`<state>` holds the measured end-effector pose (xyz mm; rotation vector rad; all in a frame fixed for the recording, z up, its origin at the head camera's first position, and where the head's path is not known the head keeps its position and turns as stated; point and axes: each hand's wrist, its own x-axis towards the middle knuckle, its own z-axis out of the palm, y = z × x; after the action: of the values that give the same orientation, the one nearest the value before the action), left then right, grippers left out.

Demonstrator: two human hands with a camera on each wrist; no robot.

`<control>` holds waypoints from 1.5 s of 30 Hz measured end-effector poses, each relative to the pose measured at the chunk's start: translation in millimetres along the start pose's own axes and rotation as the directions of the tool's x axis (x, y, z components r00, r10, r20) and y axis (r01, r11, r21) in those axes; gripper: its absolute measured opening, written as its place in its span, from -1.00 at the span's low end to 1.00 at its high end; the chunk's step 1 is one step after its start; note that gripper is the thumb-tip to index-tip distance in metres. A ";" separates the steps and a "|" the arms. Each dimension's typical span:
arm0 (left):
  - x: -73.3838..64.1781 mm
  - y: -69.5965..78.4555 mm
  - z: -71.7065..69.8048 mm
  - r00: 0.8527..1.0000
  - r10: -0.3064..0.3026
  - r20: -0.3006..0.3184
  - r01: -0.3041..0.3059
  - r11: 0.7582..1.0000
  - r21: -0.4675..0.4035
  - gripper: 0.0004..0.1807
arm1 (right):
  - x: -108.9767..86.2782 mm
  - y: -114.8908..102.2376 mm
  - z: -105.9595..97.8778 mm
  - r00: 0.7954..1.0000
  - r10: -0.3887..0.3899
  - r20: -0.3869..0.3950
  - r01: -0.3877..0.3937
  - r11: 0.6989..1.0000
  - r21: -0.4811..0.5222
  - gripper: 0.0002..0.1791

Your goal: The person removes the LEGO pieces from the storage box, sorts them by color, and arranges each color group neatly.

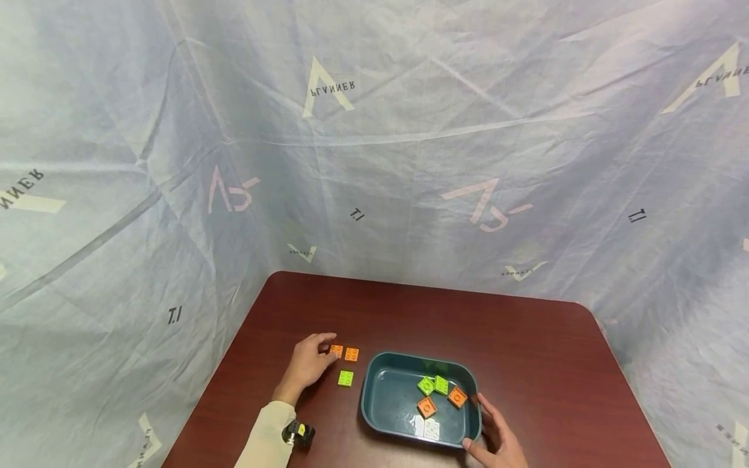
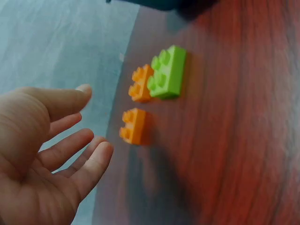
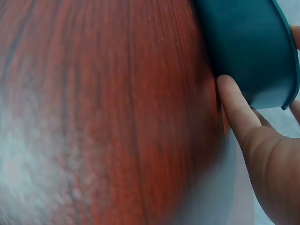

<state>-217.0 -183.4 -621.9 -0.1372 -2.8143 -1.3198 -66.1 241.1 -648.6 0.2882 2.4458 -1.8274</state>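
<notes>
My left hand [image 1: 309,361] reaches over the left part of the table, thumb and fingers apart, beside an orange toy brick [image 1: 336,351]. In the left wrist view a gap shows between the fingers and that orange brick [image 2: 133,125]. A second orange brick [image 1: 352,354] lies just right of it, and a green brick [image 1: 346,378] sits nearer. My right hand [image 1: 497,439] holds the near right corner of a dark teal tray [image 1: 389,396], thumb at the near side, fingers along the right end. The right wrist view shows one digit against the tray's outer wall [image 3: 253,56].
Inside the tray lie green bricks [image 1: 441,385], orange bricks [image 1: 427,407] and a white brick [image 1: 432,429]. The reddish-brown table [image 1: 445,318] has rounded far corners. Pale printed sheeting [image 1: 386,162] hangs behind and at both sides. A black wrist device [image 1: 298,433] is on the left wrist.
</notes>
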 end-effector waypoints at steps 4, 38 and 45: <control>-1.3 12.6 -2.7 1.000 0.028 -0.014 -0.029 0.999 -0.038 -0.52 | 0.2 -2.4 1.3 1.000 -0.006 0.000 0.006 1.000 -0.017 0.08; -19.8 95.4 65.5 0.973 0.186 0.138 -0.153 0.963 -0.222 -0.62 | -2.2 2.2 -0.1 1.000 -0.021 -0.005 0.021 0.999 0.041 0.05; -23.3 98.7 83.7 0.958 0.199 0.206 -0.155 0.965 -0.211 -0.59 | -2.7 6.0 0.2 0.998 -0.059 -0.009 0.060 0.994 0.091 0.04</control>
<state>-183.8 -57.9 -601.4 -0.5674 -2.7574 -1.6225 -62.2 242.3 -653.8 0.2298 2.4042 -1.9692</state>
